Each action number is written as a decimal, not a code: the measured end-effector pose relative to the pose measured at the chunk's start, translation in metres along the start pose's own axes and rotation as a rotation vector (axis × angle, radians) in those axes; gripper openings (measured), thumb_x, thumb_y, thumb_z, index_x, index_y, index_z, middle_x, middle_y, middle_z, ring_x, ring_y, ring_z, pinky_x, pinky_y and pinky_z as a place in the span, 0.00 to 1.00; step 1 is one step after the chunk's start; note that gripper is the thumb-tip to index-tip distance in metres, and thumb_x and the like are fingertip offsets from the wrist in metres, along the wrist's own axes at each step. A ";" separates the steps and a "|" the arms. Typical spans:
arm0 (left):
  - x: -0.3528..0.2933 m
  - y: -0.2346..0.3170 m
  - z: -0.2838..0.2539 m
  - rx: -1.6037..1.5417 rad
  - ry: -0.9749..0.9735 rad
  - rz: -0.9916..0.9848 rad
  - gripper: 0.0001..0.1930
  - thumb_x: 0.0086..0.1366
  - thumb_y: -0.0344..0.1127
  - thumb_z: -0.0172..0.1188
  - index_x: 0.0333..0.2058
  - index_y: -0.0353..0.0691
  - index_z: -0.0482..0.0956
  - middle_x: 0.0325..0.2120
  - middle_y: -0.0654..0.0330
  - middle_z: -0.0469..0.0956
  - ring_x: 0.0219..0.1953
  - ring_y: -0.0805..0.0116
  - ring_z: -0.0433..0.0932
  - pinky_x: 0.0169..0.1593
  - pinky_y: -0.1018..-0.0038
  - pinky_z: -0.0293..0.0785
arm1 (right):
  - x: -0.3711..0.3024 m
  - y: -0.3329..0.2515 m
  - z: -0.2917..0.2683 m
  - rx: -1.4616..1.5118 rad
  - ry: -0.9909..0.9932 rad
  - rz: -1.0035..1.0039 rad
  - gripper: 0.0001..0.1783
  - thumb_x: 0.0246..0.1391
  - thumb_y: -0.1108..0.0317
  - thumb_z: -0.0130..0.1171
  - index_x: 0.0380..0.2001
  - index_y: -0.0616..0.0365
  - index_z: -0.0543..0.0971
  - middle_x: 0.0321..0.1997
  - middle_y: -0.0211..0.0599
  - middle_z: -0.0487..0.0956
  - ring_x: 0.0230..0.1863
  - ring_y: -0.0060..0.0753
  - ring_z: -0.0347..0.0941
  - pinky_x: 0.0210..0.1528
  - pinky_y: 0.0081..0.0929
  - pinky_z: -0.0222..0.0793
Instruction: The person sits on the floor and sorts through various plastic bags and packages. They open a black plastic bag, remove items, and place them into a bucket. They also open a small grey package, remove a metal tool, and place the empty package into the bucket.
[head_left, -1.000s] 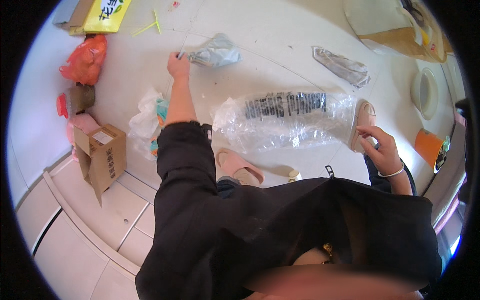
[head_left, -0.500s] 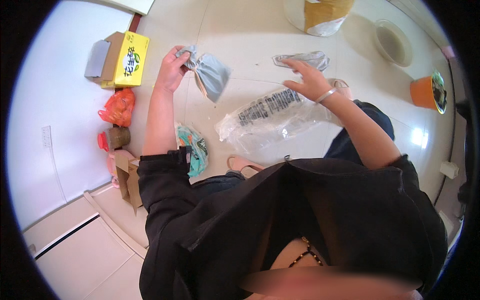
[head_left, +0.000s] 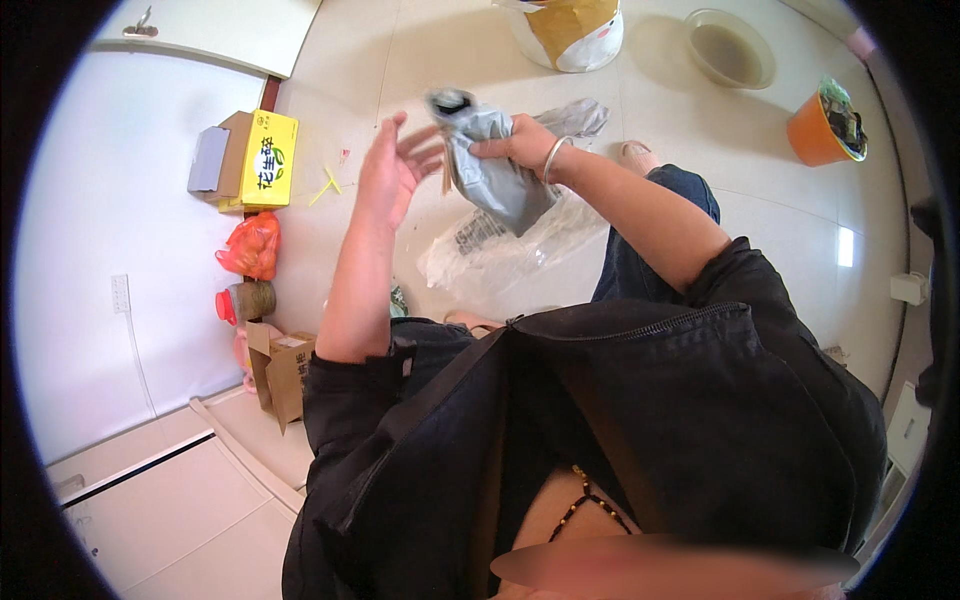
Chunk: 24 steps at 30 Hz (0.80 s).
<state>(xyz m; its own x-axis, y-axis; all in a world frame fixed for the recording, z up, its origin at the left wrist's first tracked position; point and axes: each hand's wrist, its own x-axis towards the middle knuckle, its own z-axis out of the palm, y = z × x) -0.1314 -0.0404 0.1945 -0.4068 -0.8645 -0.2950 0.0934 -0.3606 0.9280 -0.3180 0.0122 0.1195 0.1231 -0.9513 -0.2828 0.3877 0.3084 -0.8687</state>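
Observation:
My right hand (head_left: 526, 146) grips a grey plastic bag (head_left: 505, 190) by its upper side, holding it above the floor. The bag's top shows a dark opening and is slightly blurred. Just left of it, my left hand (head_left: 395, 172) is open with fingers spread; nothing is in it. Something thin and tan lies along the bag's left edge, too blurred to name. Below the bag, a large clear plastic sack (head_left: 450, 265) with dark print lies crumpled on the floor. Behind my right hand rests a second grey plastic bag (head_left: 582, 118).
Along the left wall stand a yellow carton (head_left: 270, 160), a red plastic bag (head_left: 254, 246), a red-lidded jar (head_left: 250, 301) and a brown cardboard box (head_left: 278, 375). A yellow strip (head_left: 326, 187) lies nearby. Farther off are a bucket (head_left: 575, 35), a basin (head_left: 705, 25) and an orange pot (head_left: 815, 135).
The grey bag has passed from my left hand to my right and moved rightward. My left hand has let go and spread its fingers. The view has shifted somewhat.

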 end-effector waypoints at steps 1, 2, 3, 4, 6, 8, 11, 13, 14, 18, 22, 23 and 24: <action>-0.007 -0.006 0.004 0.072 -0.040 -0.021 0.23 0.68 0.46 0.46 0.55 0.36 0.62 0.44 0.52 0.73 0.42 0.64 0.74 0.42 0.69 0.73 | -0.001 -0.002 -0.001 0.063 0.061 -0.011 0.14 0.44 0.69 0.66 0.36 0.62 0.80 0.33 0.37 0.80 0.30 0.29 0.77 0.35 0.28 0.73; -0.013 -0.012 0.007 0.141 -0.071 -0.054 0.25 0.68 0.48 0.45 0.56 0.35 0.61 0.46 0.52 0.72 0.44 0.64 0.73 0.42 0.68 0.73 | -0.001 -0.003 -0.003 0.036 0.064 -0.021 0.15 0.44 0.68 0.66 0.36 0.63 0.80 0.33 0.37 0.80 0.30 0.29 0.77 0.35 0.28 0.73; -0.017 -0.019 0.011 0.280 -0.104 0.026 0.24 0.66 0.45 0.51 0.53 0.32 0.66 0.45 0.54 0.73 0.42 0.68 0.74 0.43 0.71 0.72 | -0.001 -0.003 -0.005 0.004 0.086 -0.020 0.15 0.44 0.68 0.66 0.36 0.63 0.80 0.33 0.38 0.80 0.30 0.30 0.77 0.35 0.28 0.74; -0.017 -0.025 0.014 0.377 -0.076 0.111 0.22 0.64 0.42 0.54 0.50 0.31 0.69 0.41 0.54 0.75 0.39 0.69 0.75 0.40 0.73 0.72 | 0.000 -0.002 -0.006 -0.021 0.100 -0.023 0.15 0.44 0.67 0.66 0.36 0.63 0.80 0.33 0.38 0.80 0.30 0.30 0.77 0.35 0.28 0.74; -0.016 -0.033 0.017 0.575 0.005 0.200 0.18 0.60 0.37 0.60 0.45 0.30 0.74 0.34 0.56 0.79 0.32 0.73 0.76 0.34 0.78 0.71 | 0.004 0.002 -0.008 -0.046 0.104 -0.011 0.18 0.45 0.64 0.66 0.37 0.64 0.79 0.34 0.40 0.80 0.31 0.31 0.77 0.35 0.29 0.74; -0.011 -0.040 0.018 0.537 0.091 0.226 0.15 0.58 0.35 0.61 0.41 0.30 0.77 0.29 0.59 0.79 0.28 0.76 0.75 0.31 0.79 0.70 | 0.009 0.009 -0.009 -0.060 0.107 0.042 0.21 0.45 0.61 0.66 0.39 0.65 0.78 0.35 0.41 0.80 0.31 0.32 0.77 0.35 0.30 0.74; -0.006 -0.046 0.012 0.577 0.137 0.259 0.12 0.58 0.33 0.61 0.37 0.30 0.78 0.25 0.60 0.79 0.25 0.77 0.74 0.28 0.79 0.69 | 0.018 0.021 -0.010 -0.055 0.096 0.155 0.26 0.45 0.56 0.66 0.42 0.65 0.76 0.37 0.43 0.79 0.34 0.33 0.77 0.36 0.31 0.73; -0.002 -0.050 0.006 0.625 0.136 0.260 0.11 0.59 0.33 0.59 0.36 0.30 0.78 0.25 0.60 0.78 0.23 0.78 0.73 0.26 0.80 0.69 | 0.022 0.028 -0.010 -0.022 0.061 0.196 0.29 0.45 0.53 0.66 0.45 0.64 0.74 0.42 0.45 0.78 0.37 0.34 0.77 0.39 0.31 0.73; 0.000 -0.052 0.004 0.643 0.133 0.249 0.11 0.60 0.33 0.58 0.36 0.30 0.77 0.25 0.61 0.77 0.23 0.78 0.72 0.26 0.80 0.68 | 0.024 0.031 -0.010 -0.047 0.039 0.109 0.31 0.44 0.52 0.66 0.46 0.64 0.74 0.43 0.46 0.77 0.39 0.34 0.76 0.40 0.31 0.72; 0.008 -0.060 -0.001 0.730 0.199 0.365 0.08 0.61 0.31 0.56 0.33 0.30 0.75 0.23 0.62 0.75 0.21 0.79 0.71 0.25 0.81 0.68 | 0.026 0.035 -0.003 -0.253 0.104 -0.230 0.31 0.46 0.52 0.66 0.49 0.59 0.71 0.46 0.41 0.74 0.44 0.32 0.72 0.45 0.30 0.69; 0.009 -0.064 0.000 0.718 0.184 0.422 0.08 0.59 0.31 0.56 0.32 0.31 0.76 0.24 0.56 0.79 0.26 0.71 0.77 0.33 0.75 0.73 | 0.027 0.022 0.003 -0.709 0.190 -0.655 0.29 0.46 0.53 0.66 0.49 0.56 0.72 0.43 0.38 0.73 0.46 0.34 0.68 0.48 0.29 0.65; 0.008 -0.064 0.001 0.715 0.153 0.431 0.08 0.59 0.31 0.56 0.32 0.31 0.76 0.24 0.56 0.79 0.26 0.71 0.78 0.34 0.75 0.73 | 0.027 0.018 0.004 -0.775 0.215 -0.643 0.23 0.47 0.55 0.65 0.43 0.56 0.76 0.39 0.38 0.72 0.44 0.33 0.68 0.48 0.26 0.64; 0.007 -0.064 0.001 0.711 0.114 0.449 0.07 0.59 0.31 0.56 0.32 0.32 0.75 0.24 0.55 0.79 0.26 0.71 0.78 0.34 0.75 0.73 | 0.028 0.014 0.004 -0.741 0.181 -0.624 0.23 0.47 0.53 0.64 0.41 0.57 0.77 0.40 0.42 0.73 0.45 0.37 0.68 0.49 0.29 0.64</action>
<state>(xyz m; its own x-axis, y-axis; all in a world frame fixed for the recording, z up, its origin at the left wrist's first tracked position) -0.1410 -0.0231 0.1333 -0.3699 -0.9170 0.1494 -0.3853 0.2978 0.8734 -0.3060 -0.0097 0.1010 -0.0743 -0.9483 0.3085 -0.3423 -0.2663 -0.9011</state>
